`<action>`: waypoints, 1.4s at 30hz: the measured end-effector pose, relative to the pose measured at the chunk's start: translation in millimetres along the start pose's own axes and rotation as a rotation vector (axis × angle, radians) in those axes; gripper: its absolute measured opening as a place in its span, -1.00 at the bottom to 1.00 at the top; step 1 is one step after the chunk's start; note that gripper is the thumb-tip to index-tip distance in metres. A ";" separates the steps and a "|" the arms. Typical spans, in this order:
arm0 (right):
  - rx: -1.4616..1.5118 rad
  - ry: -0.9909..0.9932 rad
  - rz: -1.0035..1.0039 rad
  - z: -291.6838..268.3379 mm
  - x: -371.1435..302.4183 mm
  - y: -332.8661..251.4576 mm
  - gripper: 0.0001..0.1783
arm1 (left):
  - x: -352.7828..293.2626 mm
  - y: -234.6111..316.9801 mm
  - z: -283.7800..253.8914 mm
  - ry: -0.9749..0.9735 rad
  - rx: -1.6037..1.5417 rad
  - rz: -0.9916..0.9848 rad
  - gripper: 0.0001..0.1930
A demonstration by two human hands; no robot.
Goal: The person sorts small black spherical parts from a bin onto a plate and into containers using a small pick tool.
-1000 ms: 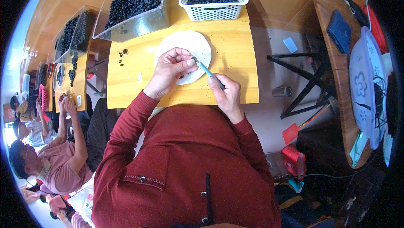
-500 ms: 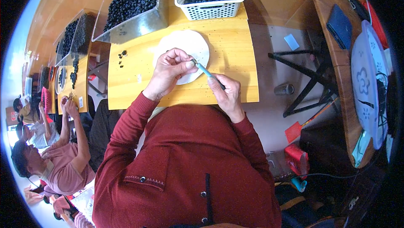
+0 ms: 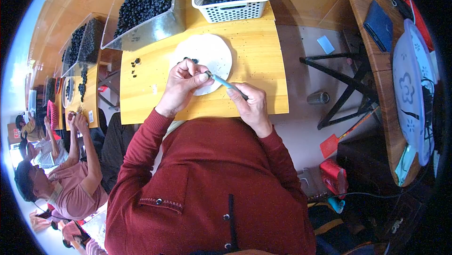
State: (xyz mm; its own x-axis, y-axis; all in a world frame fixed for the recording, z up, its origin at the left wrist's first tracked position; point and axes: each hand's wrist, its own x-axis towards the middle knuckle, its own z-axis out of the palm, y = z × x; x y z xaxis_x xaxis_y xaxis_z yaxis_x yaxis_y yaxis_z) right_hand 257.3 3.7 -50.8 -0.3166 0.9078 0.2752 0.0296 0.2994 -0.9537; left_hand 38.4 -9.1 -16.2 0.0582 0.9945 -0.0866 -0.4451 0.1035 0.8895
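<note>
My left hand (image 3: 181,88) is closed in a pinch on a small dark round piece (image 3: 207,73), partly covered by the fingertips. My right hand (image 3: 252,106) wraps around a slim tool (image 3: 222,81) with a light blue shaft and a dark rear end. The tool's tip meets the piece at my left fingertips; its exact shape is too small to tell. Both hands are over the near part of a round white plate (image 3: 212,50). A few dark round pieces (image 3: 194,60) lie on the plate just beyond my left fingers, with dark specks scattered around.
A clear bin (image 3: 157,31) and a white perforated basket (image 3: 235,12), both full of dark round pieces, stand at the table's (image 3: 263,66) far side. Several loose pieces (image 3: 134,66) lie at left. Co-workers (image 3: 77,179) sit left. A brown side table (image 3: 383,95) stands right.
My hands and the tool have moved slightly left and nearer to me. Dark pieces now show on the plate beyond my left fingers. The view has shifted a little.
</note>
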 end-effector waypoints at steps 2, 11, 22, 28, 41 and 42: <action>0.000 0.001 -0.012 0.4 0.3 1.2 -0.70 | -0.6 -1.3 -0.9 0.004 -0.012 0.000 -0.78; 0.100 0.033 0.014 -4.4 -1.3 2.6 -0.63 | 1.3 2.1 0.8 0.031 -0.043 -0.011 -0.77; 0.226 -0.030 0.174 -0.1 5.9 -2.0 -0.64 | 0.8 -3.9 9.6 -0.010 0.137 0.062 -0.78; 0.374 -0.061 0.253 9.6 15.2 -4.0 -0.63 | -4.6 -8.7 24.0 -0.037 0.300 0.149 -0.75; 0.880 -0.137 0.554 2.4 14.7 -1.5 -0.78 | -10.2 -18.0 24.1 -0.045 0.537 0.314 -0.67; 0.879 -0.136 0.555 2.3 14.0 0.2 -0.78 | -10.4 -18.8 24.2 -0.033 0.503 0.308 -0.67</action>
State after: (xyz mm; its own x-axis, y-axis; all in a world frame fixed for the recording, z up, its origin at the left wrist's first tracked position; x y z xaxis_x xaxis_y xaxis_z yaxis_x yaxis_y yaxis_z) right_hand 250.7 15.8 -47.4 -0.5751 0.7952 -0.1921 -0.4788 -0.5176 -0.7091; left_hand 67.8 -21.7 -21.2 0.0250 0.9760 0.2164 0.0318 -0.2171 0.9756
